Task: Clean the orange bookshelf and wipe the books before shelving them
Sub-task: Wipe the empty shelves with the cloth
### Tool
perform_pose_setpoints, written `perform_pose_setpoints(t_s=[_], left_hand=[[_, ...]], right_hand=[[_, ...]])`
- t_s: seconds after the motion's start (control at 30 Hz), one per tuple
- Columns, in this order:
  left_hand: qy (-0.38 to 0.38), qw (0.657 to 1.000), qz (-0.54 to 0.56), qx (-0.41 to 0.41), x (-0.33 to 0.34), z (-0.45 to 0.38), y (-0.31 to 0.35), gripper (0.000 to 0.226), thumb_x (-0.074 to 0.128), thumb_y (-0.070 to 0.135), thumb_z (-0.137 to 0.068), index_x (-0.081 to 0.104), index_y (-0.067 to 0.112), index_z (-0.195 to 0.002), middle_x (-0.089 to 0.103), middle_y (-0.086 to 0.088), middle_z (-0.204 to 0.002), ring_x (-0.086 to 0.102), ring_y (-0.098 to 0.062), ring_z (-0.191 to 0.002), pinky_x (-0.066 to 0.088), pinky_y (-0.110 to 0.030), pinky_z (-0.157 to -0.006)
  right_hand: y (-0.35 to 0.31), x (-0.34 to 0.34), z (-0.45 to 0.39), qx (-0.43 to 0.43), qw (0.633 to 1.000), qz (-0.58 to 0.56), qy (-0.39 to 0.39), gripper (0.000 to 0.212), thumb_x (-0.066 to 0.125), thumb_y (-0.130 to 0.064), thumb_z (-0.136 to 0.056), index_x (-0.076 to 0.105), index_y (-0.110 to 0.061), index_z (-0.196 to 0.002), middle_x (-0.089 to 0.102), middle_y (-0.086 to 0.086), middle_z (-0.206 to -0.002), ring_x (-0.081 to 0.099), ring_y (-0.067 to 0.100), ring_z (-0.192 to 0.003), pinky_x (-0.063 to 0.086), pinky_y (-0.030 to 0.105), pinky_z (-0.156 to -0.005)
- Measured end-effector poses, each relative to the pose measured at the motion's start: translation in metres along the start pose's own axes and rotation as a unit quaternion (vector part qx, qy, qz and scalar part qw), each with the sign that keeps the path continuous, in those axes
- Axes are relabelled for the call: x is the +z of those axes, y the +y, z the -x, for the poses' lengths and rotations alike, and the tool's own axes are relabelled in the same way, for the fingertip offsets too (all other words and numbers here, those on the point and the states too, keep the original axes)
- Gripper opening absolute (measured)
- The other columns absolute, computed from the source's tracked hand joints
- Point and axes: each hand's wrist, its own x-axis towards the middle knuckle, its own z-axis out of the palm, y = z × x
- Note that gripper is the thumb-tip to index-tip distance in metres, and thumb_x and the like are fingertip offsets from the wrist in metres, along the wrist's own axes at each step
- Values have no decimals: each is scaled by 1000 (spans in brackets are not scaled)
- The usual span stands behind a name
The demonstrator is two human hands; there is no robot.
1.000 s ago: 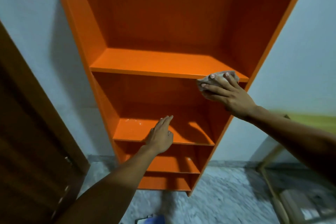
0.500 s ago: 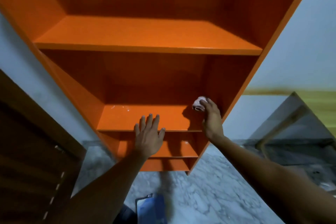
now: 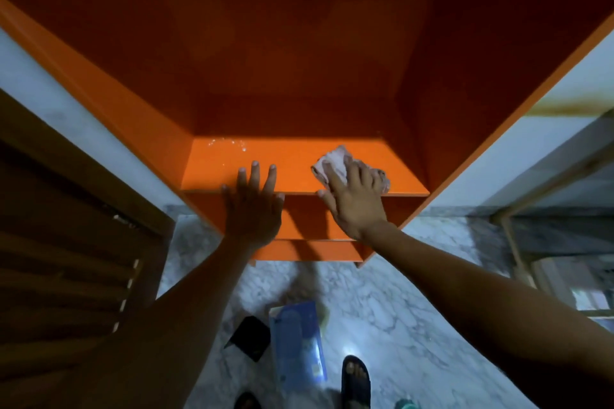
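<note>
The right hand (image 3: 354, 206) has dropped from the upper board and now presses the pale cloth (image 3: 335, 164) flat-fingered onto this shelf (image 3: 299, 159) of the orange bookshelf (image 3: 99, 90). The left hand (image 3: 254, 206), fingers spread and holding nothing, braces the shelf edge beside it. Wiping is moving downward; a blue book (image 3: 295, 342) waits on the floor below both hands.

My right hand (image 3: 354, 201) covers much of the pale cloth (image 3: 335, 163). The orange bookshelf (image 3: 299, 60) runs off the top edge. I can't read the blue book (image 3: 295, 339) on the floor; the foot in a sandal (image 3: 356, 378) is cropped below.
</note>
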Motion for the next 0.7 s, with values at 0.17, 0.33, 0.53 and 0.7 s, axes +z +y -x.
perform_pose_setpoints(t_s=[0.17,0.33,0.53,0.7], left_hand=[[-26,1000,7,12,-3,0,-6,67,23,53,-94,34,25,-154,26,-10,-162,26,-40,-147,20,-70,-109],[-41,998,7,48,-7,-8,-18,75,19,61,-88,29,29,-155,20,-6,-164,21,-36,-150,18,-68,-110],[-45,998,16,52,-5,-10,-22,84,4,67,-79,7,35,-157,-3,1,-167,-3,-28,-153,3,-61,-116],[0,997,30,64,2,-8,-24,81,14,67,-84,14,34,-157,4,0,-167,2,-27,-153,5,-62,-116]], right_hand=[[-4,-3,17,-163,984,-62,22,92,55,16,-63,42,-23,-145,50,19,-133,39,32,-114,36,46,-83],[10,-25,1,-105,964,-243,34,79,38,9,-73,46,-21,-146,54,16,-120,49,32,-107,41,44,-92],[60,-59,-65,222,959,-175,31,33,36,-20,-102,53,-12,-129,57,20,-120,57,36,-101,47,44,-88],[73,-43,-93,259,936,-198,-132,48,28,-37,-107,56,-4,-129,62,24,-123,59,36,-112,43,37,-89]])
